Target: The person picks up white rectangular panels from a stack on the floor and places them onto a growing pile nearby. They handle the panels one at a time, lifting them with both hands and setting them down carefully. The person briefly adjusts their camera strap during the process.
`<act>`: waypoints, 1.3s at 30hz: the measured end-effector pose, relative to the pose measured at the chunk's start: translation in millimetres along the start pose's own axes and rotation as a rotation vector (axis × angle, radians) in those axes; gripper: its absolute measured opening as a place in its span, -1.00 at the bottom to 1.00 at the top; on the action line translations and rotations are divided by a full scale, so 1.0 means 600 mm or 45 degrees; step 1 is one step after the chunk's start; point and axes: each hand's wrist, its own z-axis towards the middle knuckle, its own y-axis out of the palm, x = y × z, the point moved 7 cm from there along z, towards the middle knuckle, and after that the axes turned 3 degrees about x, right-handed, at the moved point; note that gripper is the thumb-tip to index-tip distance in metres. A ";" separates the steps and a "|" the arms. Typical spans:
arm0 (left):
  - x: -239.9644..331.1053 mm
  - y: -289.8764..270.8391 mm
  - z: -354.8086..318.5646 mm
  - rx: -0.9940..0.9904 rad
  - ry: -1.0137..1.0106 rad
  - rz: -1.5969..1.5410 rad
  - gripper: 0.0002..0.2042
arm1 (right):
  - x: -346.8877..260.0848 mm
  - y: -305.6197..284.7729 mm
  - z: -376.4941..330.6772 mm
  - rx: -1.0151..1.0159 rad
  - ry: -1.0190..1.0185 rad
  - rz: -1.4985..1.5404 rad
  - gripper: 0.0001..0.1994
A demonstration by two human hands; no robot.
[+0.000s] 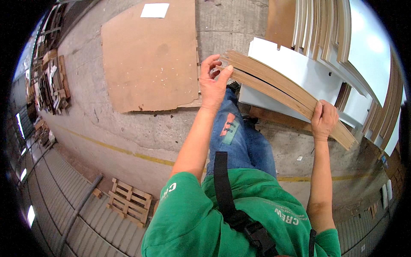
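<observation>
I hold a thin stack of two white-faced boards (299,70) with brown raw edges, edge-on toward me. My left hand (212,83) grips the stack's left end, thumb on the brown edge. My right hand (323,120) clasps the same edge near its right end. The boards stand against more white panels (364,55) leaning upright at the right. My blue-jeaned legs (239,137) show below the boards, and my green shirt (222,214) fills the bottom of the view.
A large brown fibreboard sheet (150,55) lies on the concrete floor with a white paper (155,10) on it. A wooden pallet (128,201) sits at lower left beside a grey pipe (79,210). Scrap wood (51,85) is piled at far left. A yellow floor line (128,152) crosses the floor.
</observation>
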 end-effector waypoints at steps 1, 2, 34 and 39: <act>-0.003 -0.001 0.001 0.000 0.003 -0.006 -0.59 | 0.000 0.000 0.000 0.009 -0.005 -0.005 -0.79; -0.004 -0.002 0.002 -0.001 0.007 -0.011 -0.59 | -0.001 -0.001 0.000 0.018 -0.010 -0.010 -0.78; 0.005 0.008 0.019 0.137 -0.005 0.016 -0.77 | 0.001 0.004 -0.002 0.008 0.012 -0.013 -0.79; 0.014 0.010 0.017 0.145 0.024 0.058 -0.75 | 0.003 0.005 -0.003 -0.002 0.021 -0.022 -0.79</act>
